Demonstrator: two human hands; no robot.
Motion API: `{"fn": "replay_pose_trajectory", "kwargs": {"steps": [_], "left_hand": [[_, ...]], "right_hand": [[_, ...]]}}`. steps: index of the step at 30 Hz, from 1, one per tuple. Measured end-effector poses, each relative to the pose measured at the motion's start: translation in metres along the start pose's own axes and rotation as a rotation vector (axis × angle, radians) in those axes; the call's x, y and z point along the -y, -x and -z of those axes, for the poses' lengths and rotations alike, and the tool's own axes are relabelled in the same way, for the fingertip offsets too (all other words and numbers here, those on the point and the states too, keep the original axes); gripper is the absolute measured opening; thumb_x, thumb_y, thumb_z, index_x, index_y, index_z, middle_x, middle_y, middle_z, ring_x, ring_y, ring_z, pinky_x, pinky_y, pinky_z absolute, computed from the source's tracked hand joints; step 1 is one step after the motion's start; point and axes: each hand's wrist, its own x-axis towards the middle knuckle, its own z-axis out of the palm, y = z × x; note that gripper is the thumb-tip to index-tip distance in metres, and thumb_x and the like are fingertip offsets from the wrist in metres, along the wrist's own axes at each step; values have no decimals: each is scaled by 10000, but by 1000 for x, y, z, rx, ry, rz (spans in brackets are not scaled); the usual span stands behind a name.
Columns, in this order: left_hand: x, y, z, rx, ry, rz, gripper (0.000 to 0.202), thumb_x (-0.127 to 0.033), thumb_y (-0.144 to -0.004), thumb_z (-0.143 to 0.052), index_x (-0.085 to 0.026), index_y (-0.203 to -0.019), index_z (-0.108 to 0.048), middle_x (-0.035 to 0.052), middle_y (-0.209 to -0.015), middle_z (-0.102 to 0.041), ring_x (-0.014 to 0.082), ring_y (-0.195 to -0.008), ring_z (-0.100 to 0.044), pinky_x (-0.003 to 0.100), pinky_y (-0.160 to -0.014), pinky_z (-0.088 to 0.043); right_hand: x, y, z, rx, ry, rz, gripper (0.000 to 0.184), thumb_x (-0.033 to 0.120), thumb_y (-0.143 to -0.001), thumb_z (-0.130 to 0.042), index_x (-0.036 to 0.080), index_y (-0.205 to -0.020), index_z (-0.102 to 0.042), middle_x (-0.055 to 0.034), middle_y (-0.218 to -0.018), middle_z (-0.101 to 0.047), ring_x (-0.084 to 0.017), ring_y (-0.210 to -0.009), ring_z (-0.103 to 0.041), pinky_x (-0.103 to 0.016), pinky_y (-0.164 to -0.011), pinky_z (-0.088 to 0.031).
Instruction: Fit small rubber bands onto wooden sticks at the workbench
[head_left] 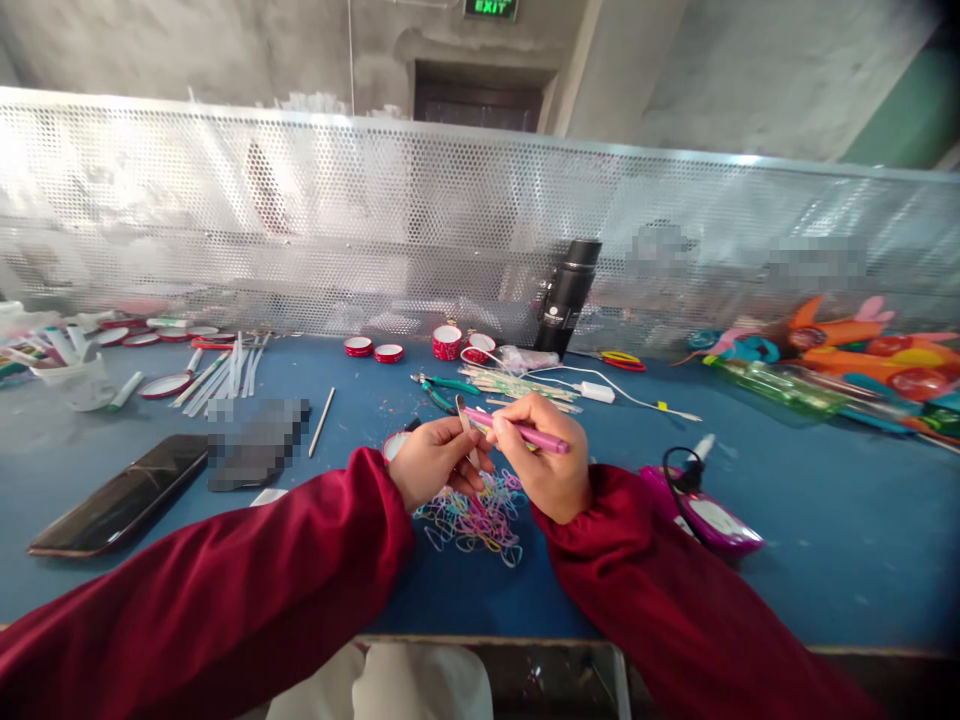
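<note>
My left hand [429, 462] pinches a thin pale wooden stick [465, 420] with a dark upper end, held upright above the table. In my right hand [553, 468] is a pink marker pen [546, 438], gripped as for writing, its tip pointing left at the stick. Whether the tip touches the stick I cannot tell. Below both hands lies a loose heap of pastel rubber bands [480, 520]. Just beyond my fingers are green-handled pliers [442, 388] and a pile of thin wooden sticks [517, 384]. A round red-rimmed piece is partly hidden behind my left hand.
Two phones [124, 495] and a single stick [322, 422] lie left. Farther left are white glue sticks [225, 378] and a cup of markers [75, 380]. Red tape rolls [447, 343] and a black bottle [568, 300] stand at the back, a magenta device [709, 515] right.
</note>
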Motion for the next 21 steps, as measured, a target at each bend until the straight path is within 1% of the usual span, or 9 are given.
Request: {"fn": "replay_pose_trajectory", "kwargs": {"steps": [3,6,9,13,21], "left_hand": [[0,0,0,-10,8,15,209,-347,-873,-523,-141,-841,-541,11,-700,-627,68,-486,-596,163,-452,-466],[-1,0,0,-16,18,24,192,-327,-877,-512,-140,-864,-553,13,-705,-626,69,-490,-597,168,-457,-469],[-1,0,-1,-22,22,10,220,-363,-858,-544,-144,-849,-557,12,-709,-627,68,-492,-594,172,-460,-468],[0,0,-1,-14,16,2,269,-416,-827,-578,-149,-822,-544,15,-720,-638,68,-487,-589,175,-456,-464],[1,0,0,-11,-6,-6,256,-408,-837,-561,-153,-835,-544,14,-726,-637,71,-501,-593,178,-462,-473]], "right_hand": [[-1,-1,1,-32,30,-8,87,229,-836,-570,211,-751,-574,21,-651,-620,-126,-593,-579,-250,-579,-432],[-2,-1,2,-58,8,-23,74,230,-833,-574,211,-762,-569,17,-669,-629,-126,-587,-576,-252,-577,-436],[-1,0,2,-35,-33,-28,52,234,-838,-573,213,-790,-573,15,-673,-636,-132,-595,-587,-260,-591,-451],[1,1,0,-23,-38,-10,63,237,-842,-569,218,-782,-573,15,-654,-626,-140,-610,-595,-268,-595,-459],[-1,1,0,6,-41,4,40,213,-828,-575,220,-789,-566,14,-681,-635,-140,-623,-597,-266,-610,-457]]}}
